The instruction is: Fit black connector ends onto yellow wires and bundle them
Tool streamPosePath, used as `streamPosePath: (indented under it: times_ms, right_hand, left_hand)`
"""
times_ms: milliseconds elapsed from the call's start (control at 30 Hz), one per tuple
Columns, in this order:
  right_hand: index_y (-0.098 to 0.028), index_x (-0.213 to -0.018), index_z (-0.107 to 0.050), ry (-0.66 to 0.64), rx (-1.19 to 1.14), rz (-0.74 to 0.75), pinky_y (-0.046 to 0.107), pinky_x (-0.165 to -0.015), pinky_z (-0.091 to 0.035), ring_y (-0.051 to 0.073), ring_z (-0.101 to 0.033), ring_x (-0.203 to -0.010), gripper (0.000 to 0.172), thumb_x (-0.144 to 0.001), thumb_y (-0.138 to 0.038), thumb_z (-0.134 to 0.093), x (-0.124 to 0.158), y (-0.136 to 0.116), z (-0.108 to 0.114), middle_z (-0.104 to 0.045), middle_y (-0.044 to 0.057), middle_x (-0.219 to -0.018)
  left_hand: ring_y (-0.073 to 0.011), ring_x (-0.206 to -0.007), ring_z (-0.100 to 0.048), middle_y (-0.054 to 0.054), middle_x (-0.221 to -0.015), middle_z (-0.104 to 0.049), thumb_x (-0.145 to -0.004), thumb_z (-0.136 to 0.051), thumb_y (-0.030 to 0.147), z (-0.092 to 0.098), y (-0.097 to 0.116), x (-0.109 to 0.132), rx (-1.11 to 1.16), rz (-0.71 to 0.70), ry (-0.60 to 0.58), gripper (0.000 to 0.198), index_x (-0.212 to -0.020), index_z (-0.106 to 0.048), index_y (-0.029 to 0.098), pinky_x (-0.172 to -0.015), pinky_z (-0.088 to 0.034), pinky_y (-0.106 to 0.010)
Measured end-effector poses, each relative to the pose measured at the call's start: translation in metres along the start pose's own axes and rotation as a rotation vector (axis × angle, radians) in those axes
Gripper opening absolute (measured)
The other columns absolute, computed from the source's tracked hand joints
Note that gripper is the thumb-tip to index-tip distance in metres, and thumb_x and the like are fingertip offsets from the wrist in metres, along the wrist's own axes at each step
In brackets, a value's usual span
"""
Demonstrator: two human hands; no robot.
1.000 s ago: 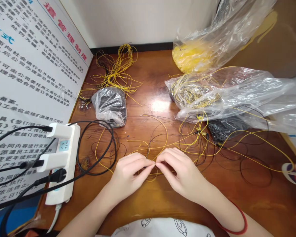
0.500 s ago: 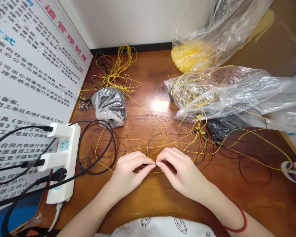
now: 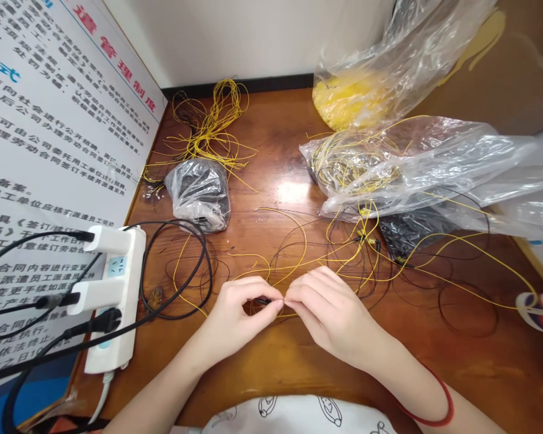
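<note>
My left hand (image 3: 239, 310) is closed in a pinch, thumb against forefinger. Its fingertips meet those of my right hand (image 3: 329, 313), also pinched, low over the middle of the table. Whatever sits between the tips is too small to make out. A small black piece (image 3: 263, 300) shows through the gap of my left hand; whether that hand holds it I cannot tell. Just beyond the hands, thin yellow wires (image 3: 306, 232) and dark wires spread over the wood. Several small yellow-and-black parts (image 3: 366, 238) lie among them, beyond my right hand.
A white power strip (image 3: 133, 289) with plugs and a looped black cable (image 3: 208, 265) occupies the left. Farther back are a bag of black parts (image 3: 199, 196) and a yellow wire bundle (image 3: 226, 114). Clear bags of yellow wire (image 3: 353, 166) and yellow material (image 3: 350, 99) stand right.
The fingers of my right hand have curled in more, and a black piece now shows inside my left hand's gap. Both hands stay at nearly the same spot.
</note>
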State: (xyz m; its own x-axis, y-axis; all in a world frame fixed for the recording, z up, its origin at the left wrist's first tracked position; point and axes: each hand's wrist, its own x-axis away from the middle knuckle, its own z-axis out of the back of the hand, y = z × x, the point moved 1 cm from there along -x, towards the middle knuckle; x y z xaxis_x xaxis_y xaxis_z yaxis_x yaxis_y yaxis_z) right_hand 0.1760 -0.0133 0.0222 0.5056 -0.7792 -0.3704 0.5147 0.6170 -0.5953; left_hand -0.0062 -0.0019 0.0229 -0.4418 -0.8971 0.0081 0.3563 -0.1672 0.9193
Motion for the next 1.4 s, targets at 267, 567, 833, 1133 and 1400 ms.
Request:
streamPosePath:
  times_ms: [267,567,833,1133,1400]
  right_hand:
    - [-0.016,-0.084,-0.056,0.001,-0.036,-0.099,0.029,-0.067,-0.036,0.014,-0.049,-0.068,0.016,-0.096,-0.011,-0.048,0.002,0.0,-0.003,-0.061,0.002,-0.076]
    - [-0.018,-0.083,-0.054,-0.082,-0.272,-0.362,0.026,-0.067,-0.04,0.013,-0.053,-0.071,0.013,-0.094,-0.012,-0.05,0.001,-0.004,-0.004,-0.061,0.0,-0.078]
    - [-0.019,-0.085,-0.049,-0.167,-0.14,-0.337,0.029,-0.068,-0.041,0.015,-0.051,-0.071,0.018,-0.1,-0.017,-0.04,0.002,-0.006,-0.006,-0.06,0.002,-0.081]
    - [-0.018,-0.076,-0.05,-0.018,-0.019,-0.243,0.029,-0.062,-0.041,0.014,-0.049,-0.062,0.032,-0.103,-0.02,-0.033,0.003,0.002,-0.003,-0.057,0.001,-0.069]
    - [-0.016,-0.093,-0.067,0.097,-0.045,0.055,0.027,-0.07,-0.043,0.012,-0.056,-0.074,0.012,-0.093,-0.009,-0.057,0.006,0.009,0.002,-0.068,0.002,-0.083]
  left_hand:
    - [-0.0115,-0.063,-0.066,-0.004,-0.071,-0.073,-0.083,-0.067,0.006,-0.001,-0.002,0.004,-0.11,-0.181,0.125,0.009,-0.08,-0.073,0.012,-0.062,-0.051,-0.019]
    - [-0.0129,-0.063,-0.067,-0.006,-0.072,-0.073,-0.085,-0.066,0.008,-0.001,-0.005,0.005,-0.225,-0.304,0.167,0.008,-0.082,-0.072,0.012,-0.063,-0.053,-0.022]
    - [-0.0131,-0.063,-0.066,-0.006,-0.071,-0.072,-0.084,-0.067,0.007,-0.001,-0.004,0.005,-0.261,-0.357,0.186,0.007,-0.082,-0.072,0.012,-0.063,-0.054,-0.023]
    - [-0.0128,-0.061,-0.066,-0.006,-0.069,-0.072,-0.081,-0.068,0.004,-0.003,-0.003,0.005,-0.233,-0.344,0.214,0.008,-0.079,-0.071,0.012,-0.062,-0.053,-0.022]
    - [-0.0122,-0.062,-0.067,-0.005,-0.07,-0.073,-0.081,-0.068,0.004,-0.002,-0.001,0.003,-0.187,-0.317,0.205,0.009,-0.079,-0.072,0.012,-0.062,-0.053,-0.021]
